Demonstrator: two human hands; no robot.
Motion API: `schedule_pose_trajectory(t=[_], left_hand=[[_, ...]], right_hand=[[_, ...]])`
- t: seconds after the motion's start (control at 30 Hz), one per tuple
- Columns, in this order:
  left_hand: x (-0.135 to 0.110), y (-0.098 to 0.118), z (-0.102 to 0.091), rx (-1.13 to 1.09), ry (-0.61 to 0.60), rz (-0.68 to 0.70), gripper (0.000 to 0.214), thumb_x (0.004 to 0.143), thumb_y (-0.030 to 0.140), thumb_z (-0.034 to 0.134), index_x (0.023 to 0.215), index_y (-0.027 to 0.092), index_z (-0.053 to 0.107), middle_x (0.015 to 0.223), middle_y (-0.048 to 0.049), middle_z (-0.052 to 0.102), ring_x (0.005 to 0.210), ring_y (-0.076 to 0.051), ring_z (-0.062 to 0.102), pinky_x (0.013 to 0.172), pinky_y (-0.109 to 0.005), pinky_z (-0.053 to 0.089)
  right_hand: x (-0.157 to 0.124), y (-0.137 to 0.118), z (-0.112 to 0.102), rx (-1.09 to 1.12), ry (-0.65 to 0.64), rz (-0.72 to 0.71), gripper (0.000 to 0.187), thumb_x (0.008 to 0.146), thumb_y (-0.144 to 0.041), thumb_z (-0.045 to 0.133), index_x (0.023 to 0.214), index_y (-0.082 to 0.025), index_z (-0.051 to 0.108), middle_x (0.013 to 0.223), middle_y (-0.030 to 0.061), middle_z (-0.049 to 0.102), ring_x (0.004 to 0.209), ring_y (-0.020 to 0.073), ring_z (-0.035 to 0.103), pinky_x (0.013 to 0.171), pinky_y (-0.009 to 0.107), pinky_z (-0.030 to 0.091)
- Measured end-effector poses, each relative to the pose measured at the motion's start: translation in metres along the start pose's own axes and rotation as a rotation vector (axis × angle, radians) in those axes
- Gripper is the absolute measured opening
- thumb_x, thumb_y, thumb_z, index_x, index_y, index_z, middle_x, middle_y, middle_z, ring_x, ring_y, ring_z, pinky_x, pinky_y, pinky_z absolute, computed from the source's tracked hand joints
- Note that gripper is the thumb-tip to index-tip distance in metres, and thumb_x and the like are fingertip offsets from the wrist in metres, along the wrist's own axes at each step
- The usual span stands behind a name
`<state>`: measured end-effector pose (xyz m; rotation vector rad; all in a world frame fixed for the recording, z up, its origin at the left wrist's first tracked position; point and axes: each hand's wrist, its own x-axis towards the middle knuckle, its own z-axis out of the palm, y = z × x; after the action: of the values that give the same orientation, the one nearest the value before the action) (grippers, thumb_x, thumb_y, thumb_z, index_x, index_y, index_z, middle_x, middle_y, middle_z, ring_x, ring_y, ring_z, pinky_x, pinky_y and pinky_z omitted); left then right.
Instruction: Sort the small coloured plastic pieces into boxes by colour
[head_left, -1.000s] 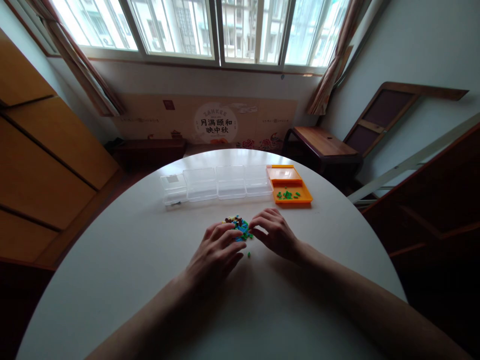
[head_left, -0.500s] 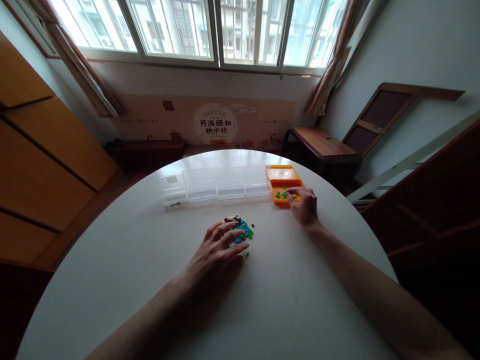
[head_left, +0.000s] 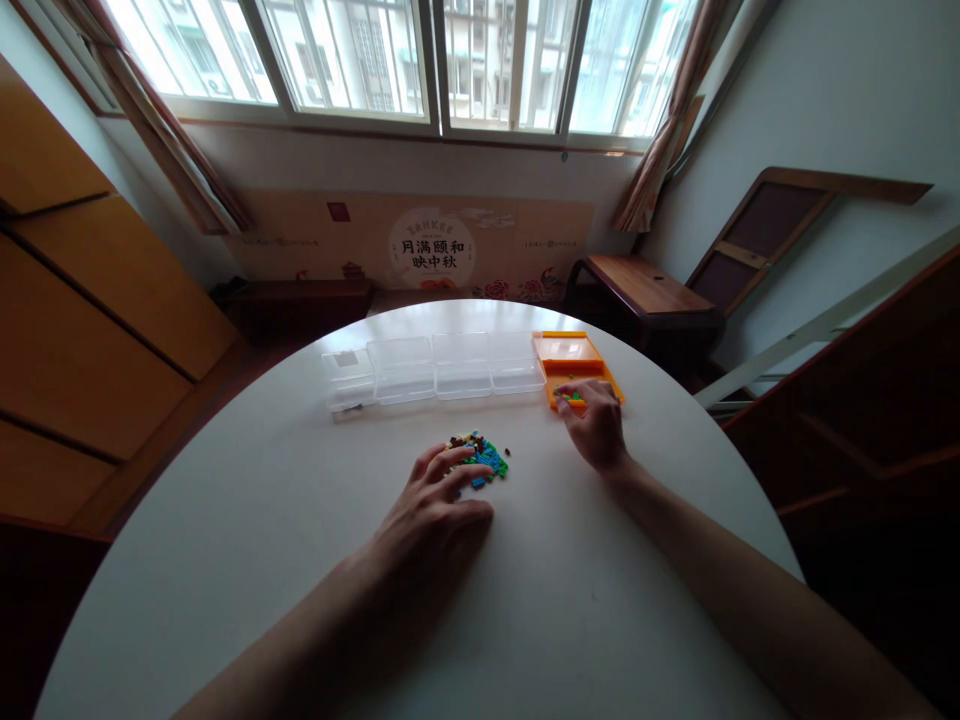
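A small pile of tiny plastic bricks (head_left: 487, 458), blue, green, brown and cream, lies mid-table. My left hand (head_left: 442, 495) rests over its near left side, fingers spread and thumb apart, covering part of it. Farther right, my right hand (head_left: 598, 425) reaches over the front edge of an orange box (head_left: 576, 369) with its lid folded back. Its thumb and index finger are drawn close together; anything between them is too small to make out. Several green bricks (head_left: 570, 395) lie in the box, partly hidden by that hand.
A row of clear plastic boxes (head_left: 405, 385) with raised lids adjoins the orange box on its left. One brown brick (head_left: 508, 452) lies apart, right of the pile. The white round table (head_left: 300, 560) bears everything. Beyond it stand a wooden stool (head_left: 649, 285) and a window wall.
My right hand has shifted left and slightly nearer along the orange box. My left thumb has moved so that the loose green brick beside it is now hidden.
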<state>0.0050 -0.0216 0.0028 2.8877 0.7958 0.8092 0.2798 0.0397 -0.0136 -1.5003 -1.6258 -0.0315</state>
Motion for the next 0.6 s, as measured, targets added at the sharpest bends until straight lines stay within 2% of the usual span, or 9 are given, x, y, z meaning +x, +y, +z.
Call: schedule_pose_trajectory(t=[0.2, 0.4, 0.6], left_hand=[[0.003, 0.004, -0.003, -0.016, 0.021, -0.032, 0.010, 0.089, 0.021, 0.057, 0.082, 0.023, 0.064, 0.116, -0.0016, 0.066, 0.116, -0.021, 0.050, 0.107, -0.042, 0.031], [0.002, -0.001, -0.002, -0.022, 0.193, -0.077, 0.005, 0.089, 0.024, 0.059, 0.086, 0.021, 0.062, 0.103, -0.0033, 0.068, 0.108, -0.020, 0.053, 0.100, -0.041, 0.036], [0.002, -0.004, 0.000, -0.048, 0.245, -0.119, 0.006, 0.088, 0.027, 0.061, 0.088, 0.021, 0.060, 0.099, -0.0026, 0.068, 0.106, -0.021, 0.053, 0.093, -0.037, 0.040]], right_hand=[[-0.013, -0.029, -0.001, 0.129, -0.088, -0.243, 0.009, 0.085, -0.023, 0.059, 0.089, -0.021, 0.067, 0.089, 0.0053, 0.067, 0.089, 0.0232, 0.055, 0.084, 0.039, 0.044], [-0.030, -0.062, -0.005, 0.282, -0.320, -0.643, 0.005, 0.086, -0.025, 0.062, 0.089, -0.022, 0.064, 0.088, 0.0040, 0.068, 0.083, 0.0187, 0.056, 0.079, 0.034, 0.044], [-0.037, -0.078, -0.006, 0.286, -0.346, -0.805, 0.009, 0.091, -0.026, 0.056, 0.087, -0.020, 0.061, 0.088, 0.0036, 0.068, 0.079, 0.0156, 0.054, 0.074, 0.031, 0.042]])
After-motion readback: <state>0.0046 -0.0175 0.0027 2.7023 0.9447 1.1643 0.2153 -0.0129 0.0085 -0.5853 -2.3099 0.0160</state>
